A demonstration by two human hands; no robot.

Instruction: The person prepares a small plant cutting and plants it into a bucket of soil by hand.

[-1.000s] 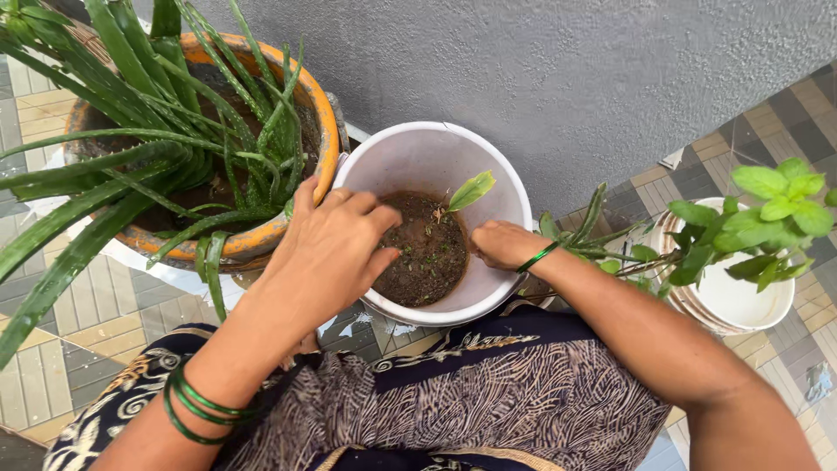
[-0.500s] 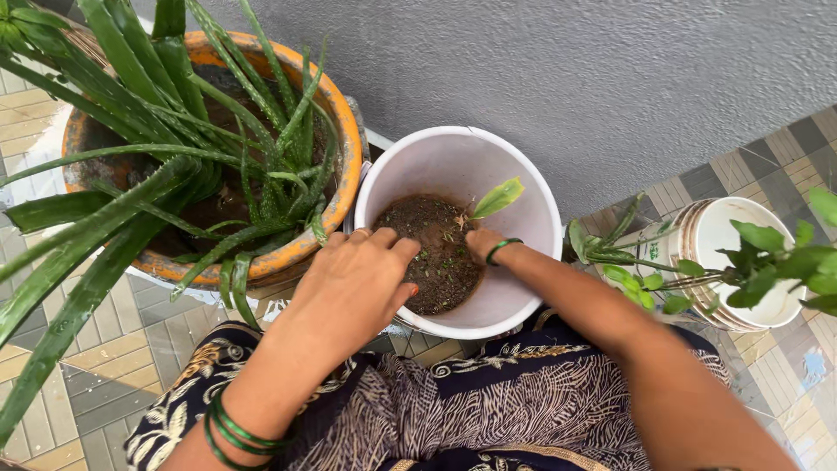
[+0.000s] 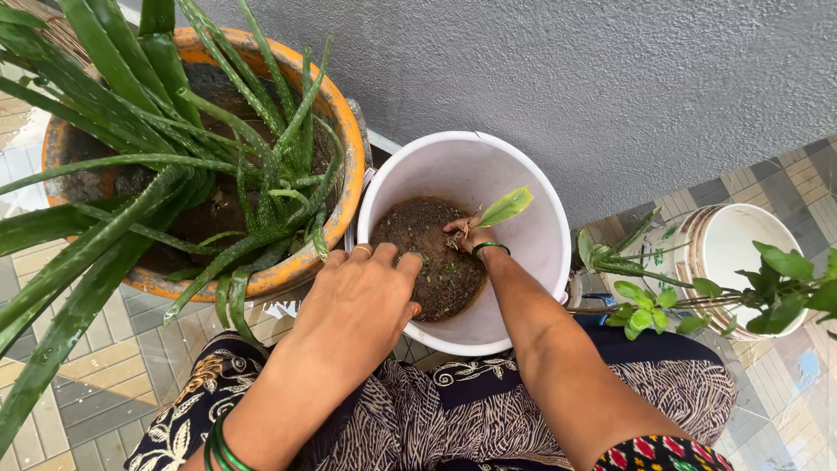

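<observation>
Head view: your right hand [image 3: 465,235] pinches the cutting [image 3: 499,209] at its base, roots touching soil [image 3: 427,253] in the white pot [image 3: 523,288]. Left hand [image 3: 357,301] loose-gripped, holding nothing, fingers over the near rim. Cutting placed, not yet firmed in.

Aloe leaves [image 3: 174,166] crowd left; bucket [image 3: 532,262] mouth open above.

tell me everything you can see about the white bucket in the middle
The white bucket looks like smooth plastic, round and upright, on the tiled floor against the grey wall. Dark soil fills its lower part. The left hand rests over its near rim; the right hand reaches inside at a small green cutting.
</observation>
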